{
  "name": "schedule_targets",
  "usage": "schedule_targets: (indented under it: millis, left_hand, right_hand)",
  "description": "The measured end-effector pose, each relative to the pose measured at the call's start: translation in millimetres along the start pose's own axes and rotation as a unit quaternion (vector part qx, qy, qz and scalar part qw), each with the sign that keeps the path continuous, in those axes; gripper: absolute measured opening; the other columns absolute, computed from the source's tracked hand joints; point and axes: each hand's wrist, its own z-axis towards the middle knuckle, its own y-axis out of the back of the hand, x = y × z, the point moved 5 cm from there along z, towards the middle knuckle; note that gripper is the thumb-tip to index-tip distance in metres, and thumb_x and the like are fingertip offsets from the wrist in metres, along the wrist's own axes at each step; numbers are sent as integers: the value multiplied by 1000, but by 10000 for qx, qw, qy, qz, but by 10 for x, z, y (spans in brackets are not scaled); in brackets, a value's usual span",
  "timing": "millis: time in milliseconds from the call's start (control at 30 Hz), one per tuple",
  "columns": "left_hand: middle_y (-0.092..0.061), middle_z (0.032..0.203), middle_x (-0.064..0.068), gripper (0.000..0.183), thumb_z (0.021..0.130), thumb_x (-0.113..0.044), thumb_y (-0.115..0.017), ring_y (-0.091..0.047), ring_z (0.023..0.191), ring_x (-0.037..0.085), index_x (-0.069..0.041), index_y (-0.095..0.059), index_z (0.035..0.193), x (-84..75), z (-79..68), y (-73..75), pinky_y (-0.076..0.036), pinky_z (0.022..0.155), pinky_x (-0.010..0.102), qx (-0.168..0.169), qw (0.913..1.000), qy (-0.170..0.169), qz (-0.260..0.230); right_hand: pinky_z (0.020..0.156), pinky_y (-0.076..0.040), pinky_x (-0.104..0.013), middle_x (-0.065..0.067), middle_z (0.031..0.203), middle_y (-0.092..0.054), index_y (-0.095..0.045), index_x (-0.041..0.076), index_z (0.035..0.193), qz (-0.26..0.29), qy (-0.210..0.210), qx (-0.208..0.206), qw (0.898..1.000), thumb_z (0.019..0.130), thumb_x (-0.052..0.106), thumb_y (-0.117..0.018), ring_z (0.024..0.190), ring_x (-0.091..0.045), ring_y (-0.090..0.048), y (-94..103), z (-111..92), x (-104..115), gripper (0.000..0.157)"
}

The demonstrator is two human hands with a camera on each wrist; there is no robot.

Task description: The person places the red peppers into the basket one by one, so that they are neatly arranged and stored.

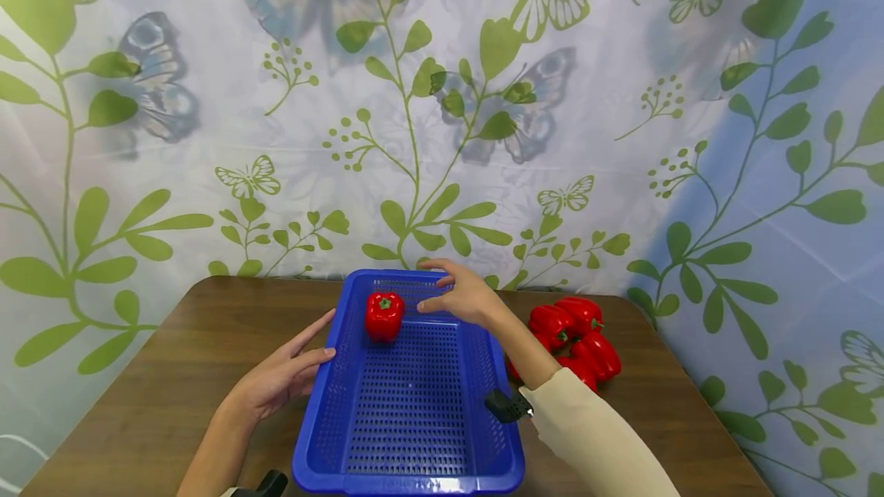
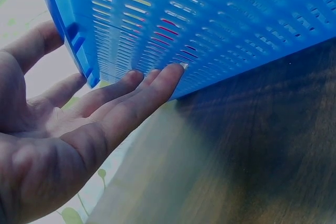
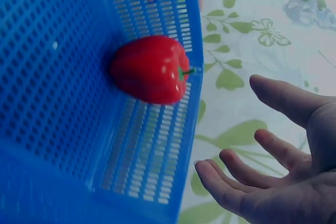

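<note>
A blue perforated plastic basket (image 1: 409, 485) sits on the table, with one red bell pepper (image 1: 384, 319) standing in its far left corner, green stem up. My left hand (image 1: 285, 373) is at the basket's left side. In the left wrist view, its fairly straight fingers (image 2: 149, 94) lie along the outer wall, and the thumb and another finger are near the rim. Over the far right part of the basket hovers my right hand (image 1: 466, 297), fingers spread and holding nothing. The right wrist view shows the pepper (image 3: 152, 70) apart from that hand.
Several more red bell peppers (image 1: 597, 355) lie piled on the brown wooden table (image 1: 173, 382), right of the basket and partly hidden by the right forearm. Behind the table hangs a curtain (image 1: 290, 121) printed with leaves and butterflies.
</note>
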Motion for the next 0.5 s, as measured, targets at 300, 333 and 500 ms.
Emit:
schedule_targets:
  millis: [300, 333, 500]
  left_hand:
    - [-51, 149, 26, 73, 107, -18, -50, -60, 130, 38, -34, -8, 164, -7, 8, 8, -55, 99, 48, 15, 10000, -15, 39]
    - [-51, 149, 26, 73, 107, -18, -50, -60, 130, 38, -34, -7, 164, -14, 6, 2, -54, 100, 48, 36, 10000, -29, 54]
    - [-52, 148, 25, 73, 107, -18, -49, -60, 129, 37, -31, -5, 165, -44, 4, -31, -54, 100, 48, 103, 9999, -83, 99]
  right_hand:
    - [99, -51, -53, -18, 142, -57, -51, 26, 149, -394, -11, 118, 9992, 85, 27, -82, 133, -40, -55, 325, -251, -154, 71]
    - [99, -51, -53, -18, 143, -57, -51, 26, 149, -442, -23, 124, 9989, 85, 28, -82, 132, -40, -55, 358, -281, -183, 71]
    - [101, -49, -57, -20, 146, -53, -49, 27, 150, -722, -67, 227, 9971, 87, 33, -80, 133, -41, -54, 507, -457, -356, 71]
